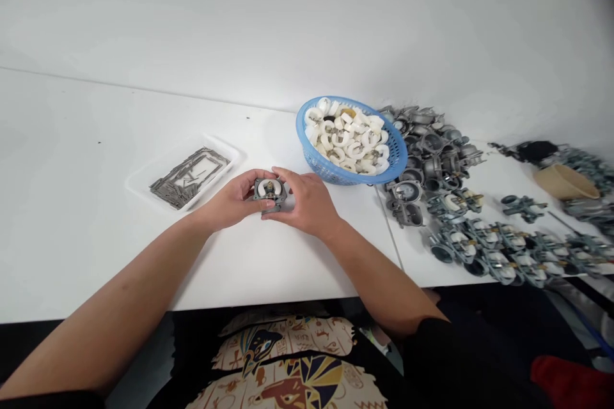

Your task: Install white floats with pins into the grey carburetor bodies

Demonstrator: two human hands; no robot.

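My left hand (231,201) and my right hand (302,202) together hold a small metal carburetor body (270,193) just above the white table. Its open underside faces up, showing a white plastic float and a brass centre part. The fingers of both hands wrap its edges and hide part of it. Behind my right hand, a blue plastic basket (352,142) is heaped with several white floats. To the left of my left hand, a white tray (182,172) holds several thin grey metal pins.
Many grey carburetor bodies (432,153) lie in rows and piles at the right of the table, beyond a seam between two table sections. A tan paper cup (565,182) lies on its side among them. A red item (570,383) shows at the bottom right, below the table edge.
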